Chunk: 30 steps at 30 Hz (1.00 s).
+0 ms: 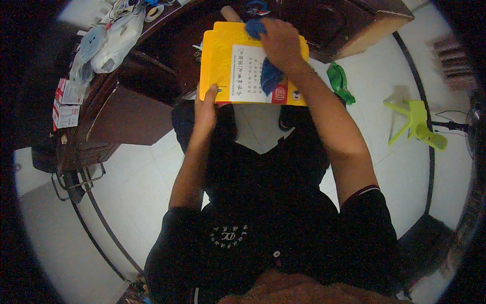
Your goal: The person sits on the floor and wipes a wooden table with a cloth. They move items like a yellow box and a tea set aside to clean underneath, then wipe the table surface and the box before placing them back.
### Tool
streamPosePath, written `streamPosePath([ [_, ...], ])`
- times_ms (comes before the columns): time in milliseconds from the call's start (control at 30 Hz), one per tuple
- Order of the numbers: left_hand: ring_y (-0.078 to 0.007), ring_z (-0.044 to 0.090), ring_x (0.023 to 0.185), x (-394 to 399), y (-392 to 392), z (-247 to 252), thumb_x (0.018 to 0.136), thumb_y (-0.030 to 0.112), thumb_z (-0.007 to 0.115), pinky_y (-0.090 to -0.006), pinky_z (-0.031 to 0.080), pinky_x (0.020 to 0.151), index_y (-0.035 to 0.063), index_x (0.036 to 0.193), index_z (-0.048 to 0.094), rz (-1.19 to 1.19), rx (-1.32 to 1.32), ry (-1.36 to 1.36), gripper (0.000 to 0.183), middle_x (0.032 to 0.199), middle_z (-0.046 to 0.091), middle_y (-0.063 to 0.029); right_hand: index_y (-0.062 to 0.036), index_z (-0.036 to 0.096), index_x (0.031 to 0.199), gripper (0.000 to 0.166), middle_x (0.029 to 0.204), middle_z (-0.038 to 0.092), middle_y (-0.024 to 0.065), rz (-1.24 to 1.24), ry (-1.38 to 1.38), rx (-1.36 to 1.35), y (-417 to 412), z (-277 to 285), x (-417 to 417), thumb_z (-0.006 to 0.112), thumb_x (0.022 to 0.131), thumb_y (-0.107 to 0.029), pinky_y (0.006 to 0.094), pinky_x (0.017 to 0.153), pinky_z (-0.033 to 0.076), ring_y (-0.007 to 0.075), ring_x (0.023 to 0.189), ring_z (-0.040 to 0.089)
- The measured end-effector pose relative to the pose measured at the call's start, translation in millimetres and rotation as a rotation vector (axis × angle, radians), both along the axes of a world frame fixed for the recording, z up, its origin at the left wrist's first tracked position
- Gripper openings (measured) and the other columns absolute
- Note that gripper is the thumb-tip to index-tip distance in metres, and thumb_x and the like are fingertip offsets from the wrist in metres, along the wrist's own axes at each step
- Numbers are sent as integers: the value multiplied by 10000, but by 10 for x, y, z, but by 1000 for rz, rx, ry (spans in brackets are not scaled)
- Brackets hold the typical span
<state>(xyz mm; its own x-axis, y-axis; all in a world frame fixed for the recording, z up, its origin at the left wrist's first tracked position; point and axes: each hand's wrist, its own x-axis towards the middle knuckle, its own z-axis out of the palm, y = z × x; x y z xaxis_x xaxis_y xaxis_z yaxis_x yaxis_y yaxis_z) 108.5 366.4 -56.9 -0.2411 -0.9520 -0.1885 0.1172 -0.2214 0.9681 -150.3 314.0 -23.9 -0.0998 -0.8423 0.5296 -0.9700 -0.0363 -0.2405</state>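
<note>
A flat yellow panel (218, 53), printed with a white label and a red patch and bearing writing, is held over my lap. A second yellow edge shows behind its far side. My left hand (207, 106) grips its near left corner, with the thumb on the printed face. Across the panel's right part lies my right hand (283, 43), slightly blurred, with a blue cloth (271, 78) bunched under the palm and fingers. Part of the cloth comes out past the fingertips. The cloth rests against the printed face, and the hand hides its middle.
A dark brown wooden desk (167, 41) curves ahead and left. White plastic bags (119, 45), a tape roll (154, 13) and red-and-white boxes (66, 114) sit along its left side. On the floor at right are a green plastic bag (340, 81) and a lime-green legged plastic object (415, 119).
</note>
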Motion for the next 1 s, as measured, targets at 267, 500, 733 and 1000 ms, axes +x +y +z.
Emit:
streamPosePath([
  [267,-241,632,1011,219,-45,-36,961,302,526,-365,555,826,-5,1325,426,121,26,108,486,1172,592,-140,-19,568,1140,354,1016,651,235,-385,-327,36,532,-624,-1235,610,854,-223,496,818,505,424,924,629],
  [500,-223,633,992,272,-238,-216,959,284,535,-350,561,806,15,1310,443,83,-36,-13,452,1164,590,-131,-38,579,1124,366,1005,651,212,-41,-488,-436,436,486,-97,662,845,-258,474,804,507,401,896,634],
  [733,-193,575,1059,122,-223,-165,968,277,516,-323,508,856,49,1348,420,-24,-183,-141,454,1184,572,-102,-48,600,1090,352,946,637,200,226,-249,-323,-323,397,1023,684,823,-262,474,770,505,375,869,629],
  [1000,-200,571,1077,141,-264,-218,1008,375,402,-327,490,896,66,1366,404,43,168,-50,473,1212,560,-95,-49,609,1033,309,881,614,178,312,-332,94,258,-69,1476,688,799,-236,476,740,486,373,848,607],
])
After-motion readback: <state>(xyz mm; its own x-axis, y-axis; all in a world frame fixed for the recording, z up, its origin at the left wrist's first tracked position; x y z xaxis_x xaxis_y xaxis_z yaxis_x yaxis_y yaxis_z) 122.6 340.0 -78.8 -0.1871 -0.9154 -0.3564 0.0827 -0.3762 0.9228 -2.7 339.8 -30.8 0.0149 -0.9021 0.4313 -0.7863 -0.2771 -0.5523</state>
